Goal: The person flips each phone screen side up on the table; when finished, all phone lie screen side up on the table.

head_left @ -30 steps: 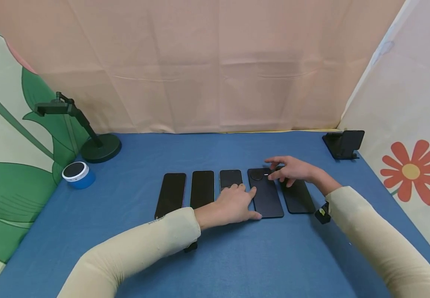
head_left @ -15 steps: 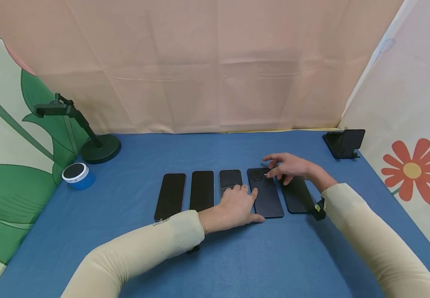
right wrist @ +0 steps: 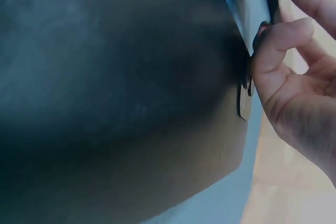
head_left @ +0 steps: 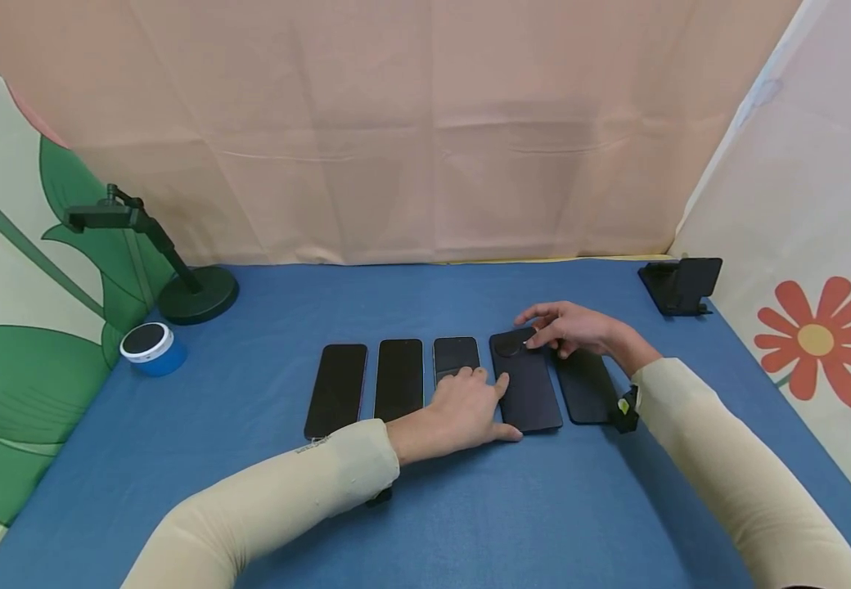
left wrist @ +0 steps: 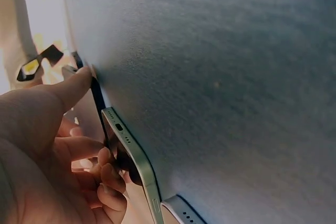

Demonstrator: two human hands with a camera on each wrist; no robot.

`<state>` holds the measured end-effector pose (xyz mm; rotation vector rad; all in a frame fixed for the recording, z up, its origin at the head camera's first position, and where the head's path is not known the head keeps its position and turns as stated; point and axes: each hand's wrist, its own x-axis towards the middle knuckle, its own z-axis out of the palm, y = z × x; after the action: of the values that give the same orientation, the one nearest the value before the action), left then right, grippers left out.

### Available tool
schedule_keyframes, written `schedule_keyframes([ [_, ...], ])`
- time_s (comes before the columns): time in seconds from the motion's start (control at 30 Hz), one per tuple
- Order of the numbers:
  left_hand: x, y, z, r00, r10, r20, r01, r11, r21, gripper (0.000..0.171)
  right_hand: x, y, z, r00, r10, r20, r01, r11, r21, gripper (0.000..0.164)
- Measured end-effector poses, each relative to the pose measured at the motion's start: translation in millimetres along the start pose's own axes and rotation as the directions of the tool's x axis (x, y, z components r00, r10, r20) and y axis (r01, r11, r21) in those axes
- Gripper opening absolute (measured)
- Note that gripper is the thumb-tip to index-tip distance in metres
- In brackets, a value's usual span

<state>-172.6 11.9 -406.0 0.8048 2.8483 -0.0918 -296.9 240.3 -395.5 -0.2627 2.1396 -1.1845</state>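
Note:
A dark blue phone (head_left: 532,397) lies back up, fourth in a row on the table, with a round camera bump at its far end. My right hand (head_left: 580,327) grips its far right corner between thumb and fingers, and that end stands slightly raised. My left hand (head_left: 462,409) spreads over the near part of a smaller phone (head_left: 457,352), its thumb and index finger at the dark blue phone's near left edges. The left wrist view shows the smaller phone's pale edge (left wrist: 134,145) with a charging port, under the curled other fingers. A black phone (head_left: 589,388) lies beneath the right wrist.
Two black-screened phones (head_left: 337,388) lie at the row's left. At the back left are a black stand (head_left: 200,293) with a round base and a blue-and-white round container (head_left: 155,352). A black folding phone stand (head_left: 683,285) sits at the back right.
My right hand has shifted slightly left and closed on the dark blue phone's far corner. That end of the phone has lifted a little. The left hand has barely moved.

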Motion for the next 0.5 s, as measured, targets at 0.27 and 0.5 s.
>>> schedule_keyframes([
  [0.27,-2.8,-3.9,-2.8,1.000,0.018,-0.013,-0.018,0.999,-0.030,0.086,-4.8,-0.8,-1.5,1.000,-0.028,-0.005,0.028,0.997,-0.077,0.056],
  [0.5,-3.9,-4.4,-2.8,0.999,0.031,-0.023,-0.032,0.999,-0.018,0.085,-10.4,-10.6,-0.2,1.000,-0.006,-0.022,0.002,0.984,-0.180,0.053],
])
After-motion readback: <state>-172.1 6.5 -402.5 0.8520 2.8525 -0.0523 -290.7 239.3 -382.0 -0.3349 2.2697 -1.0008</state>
